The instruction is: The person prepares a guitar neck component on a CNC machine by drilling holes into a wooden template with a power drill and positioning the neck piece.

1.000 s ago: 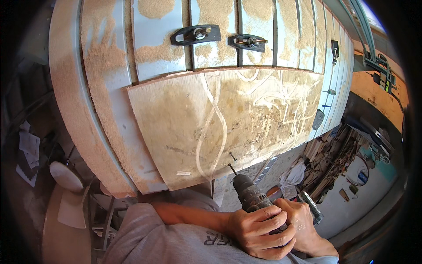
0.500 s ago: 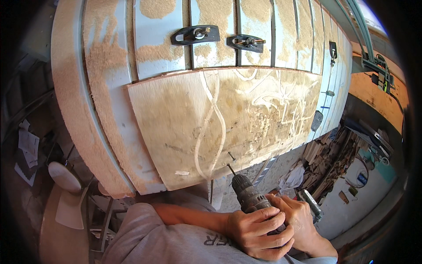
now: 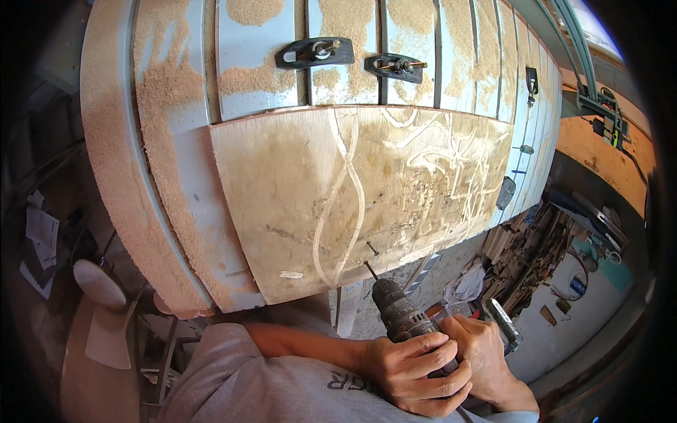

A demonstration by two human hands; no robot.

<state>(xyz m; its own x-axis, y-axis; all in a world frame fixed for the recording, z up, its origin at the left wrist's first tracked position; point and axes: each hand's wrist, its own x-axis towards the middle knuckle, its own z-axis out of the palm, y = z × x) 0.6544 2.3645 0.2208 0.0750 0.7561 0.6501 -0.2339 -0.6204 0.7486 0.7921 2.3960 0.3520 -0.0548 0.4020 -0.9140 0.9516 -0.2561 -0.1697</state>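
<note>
Both my hands are wrapped round a dark cordless drill (image 3: pixel 403 310). My left hand (image 3: pixel 417 374) closes over its rear body, and my right hand (image 3: pixel 483 359) grips it from the right, above the battery (image 3: pixel 505 326). The thin bit points away from me, its tip at the near edge of a plywood board (image 3: pixel 275 190); whether it enters the wood I cannot tell. Just beyond the tip, a screw (image 3: pixel 372 248) lies on or stands in the board. Pale curving grooves run across the wood.
The board lies on a slatted light-blue bed (image 3: pixel 194 151) strewn with sawdust (image 3: pixel 169 84). Two black clamps (image 3: pixel 315 52) sit beyond the board, another clamp (image 3: pixel 532 86) at far right. Wood offcuts (image 3: pixel 518 243) are piled on the right; a chair (image 3: pixel 101 283) stands at left.
The view has shifted slightly, so the board sits a little differently in it. My hands and the drill keep almost the same pose, with the bit still at the board's edge.
</note>
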